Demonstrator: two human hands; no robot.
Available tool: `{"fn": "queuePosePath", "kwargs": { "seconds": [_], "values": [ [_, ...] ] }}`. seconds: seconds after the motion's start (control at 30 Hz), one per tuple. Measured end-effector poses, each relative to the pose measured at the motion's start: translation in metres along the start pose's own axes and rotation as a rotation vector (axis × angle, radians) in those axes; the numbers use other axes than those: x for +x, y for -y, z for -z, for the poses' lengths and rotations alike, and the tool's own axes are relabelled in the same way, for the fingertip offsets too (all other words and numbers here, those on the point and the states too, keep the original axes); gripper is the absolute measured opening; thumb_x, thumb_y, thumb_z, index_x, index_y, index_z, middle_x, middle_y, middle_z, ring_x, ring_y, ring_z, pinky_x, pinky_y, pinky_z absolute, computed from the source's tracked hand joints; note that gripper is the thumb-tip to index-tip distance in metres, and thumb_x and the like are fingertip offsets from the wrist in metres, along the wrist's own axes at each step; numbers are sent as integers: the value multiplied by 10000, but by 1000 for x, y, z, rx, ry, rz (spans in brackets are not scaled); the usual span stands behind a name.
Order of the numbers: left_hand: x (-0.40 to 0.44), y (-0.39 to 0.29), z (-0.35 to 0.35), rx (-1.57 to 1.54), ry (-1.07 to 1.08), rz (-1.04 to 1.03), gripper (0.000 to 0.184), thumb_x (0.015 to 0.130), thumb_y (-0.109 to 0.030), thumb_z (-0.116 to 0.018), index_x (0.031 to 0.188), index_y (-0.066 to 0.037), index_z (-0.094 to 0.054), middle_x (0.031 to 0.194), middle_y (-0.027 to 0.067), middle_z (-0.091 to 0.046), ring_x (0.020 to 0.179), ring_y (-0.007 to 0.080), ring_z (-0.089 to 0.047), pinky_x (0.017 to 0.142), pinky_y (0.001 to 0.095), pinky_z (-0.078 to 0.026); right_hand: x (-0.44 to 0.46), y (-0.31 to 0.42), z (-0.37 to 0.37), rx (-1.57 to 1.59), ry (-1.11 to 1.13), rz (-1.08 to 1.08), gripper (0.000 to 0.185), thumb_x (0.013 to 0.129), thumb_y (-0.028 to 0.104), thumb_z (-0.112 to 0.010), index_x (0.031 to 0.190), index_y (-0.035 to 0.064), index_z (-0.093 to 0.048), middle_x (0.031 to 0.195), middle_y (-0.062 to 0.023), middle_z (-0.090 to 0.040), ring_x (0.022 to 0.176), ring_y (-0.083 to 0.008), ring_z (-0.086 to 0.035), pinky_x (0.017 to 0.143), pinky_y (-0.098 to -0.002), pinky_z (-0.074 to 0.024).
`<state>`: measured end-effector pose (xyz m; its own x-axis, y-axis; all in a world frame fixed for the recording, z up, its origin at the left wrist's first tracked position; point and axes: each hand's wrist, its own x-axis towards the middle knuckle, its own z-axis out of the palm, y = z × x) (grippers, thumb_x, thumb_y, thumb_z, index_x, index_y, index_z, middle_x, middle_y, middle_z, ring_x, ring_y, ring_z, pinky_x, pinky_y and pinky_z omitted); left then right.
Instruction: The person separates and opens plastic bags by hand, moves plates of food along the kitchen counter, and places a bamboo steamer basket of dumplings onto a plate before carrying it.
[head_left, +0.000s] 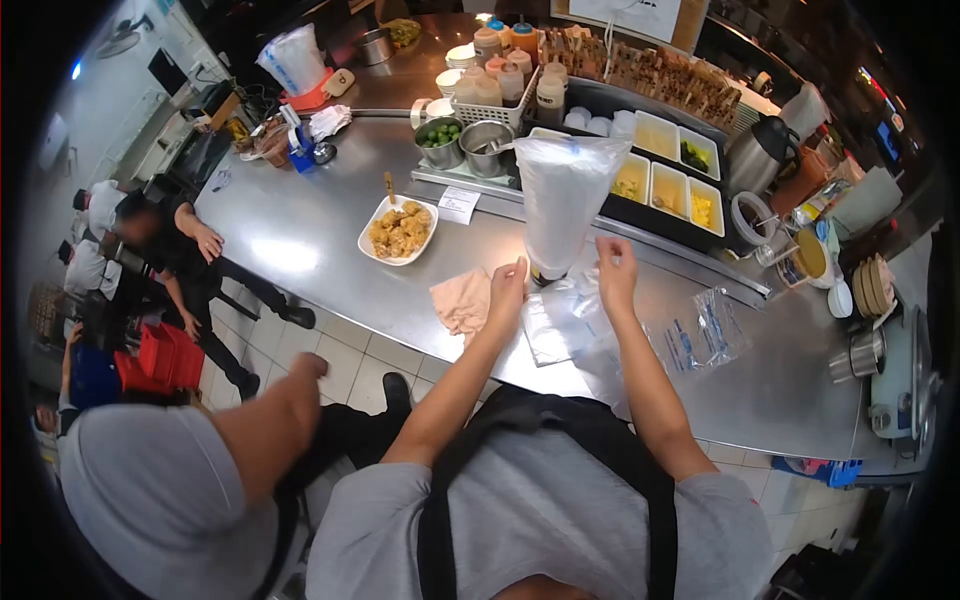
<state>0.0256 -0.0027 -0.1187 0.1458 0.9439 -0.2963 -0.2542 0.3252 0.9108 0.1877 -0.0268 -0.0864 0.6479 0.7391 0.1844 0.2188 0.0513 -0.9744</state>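
Note:
A tall bundle of translucent white plastic bags (568, 205) stands upright on the steel counter, between my two hands. My left hand (507, 290) is just left of its base, fingers curled and pressed together. On the other side, my right hand (616, 268) is raised with bent, closed fingers. Whatever either hand pinches is too small or clear to make out. Thin clear plastic (575, 310) lies below and between the hands, over a flat pale stack (545, 335). A crumpled peach cloth (461, 303) lies beside my left hand.
A white bowl of fried food (399, 230) and a paper slip (458, 204) are to the left. Ingredient tubs (668, 190), metal pots (487, 145) and a steel jug (757, 150) line the back. Clear packets (718, 325) lie right. A co-worker in grey (170, 490) is close at left.

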Motion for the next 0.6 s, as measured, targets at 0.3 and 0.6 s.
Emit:
{"fn": "queuePosePath", "kwargs": {
  "seconds": [0.3, 0.6],
  "values": [
    [-54, -81, -27, 523, 564, -341, 74, 744, -74, -618, 754, -1, -626, 786, 34, -609, 769, 99, -531, 740, 230, -397, -20, 73, 39, 495, 447, -82, 157, 801, 87, -585, 928, 9, -536, 745, 13, -516, 630, -50, -484, 563, -158, -391],
    [-48, -83, -29, 603, 383, -563, 99, 758, -54, -583, 797, 36, -597, 752, 116, -606, 696, 179, -579, 636, 255, -438, -12, 42, 50, 303, 643, -237, 204, 795, 150, -594, 942, 10, -609, 776, 3, -581, 671, -64, -484, 681, -206, -404]
  ]
}}
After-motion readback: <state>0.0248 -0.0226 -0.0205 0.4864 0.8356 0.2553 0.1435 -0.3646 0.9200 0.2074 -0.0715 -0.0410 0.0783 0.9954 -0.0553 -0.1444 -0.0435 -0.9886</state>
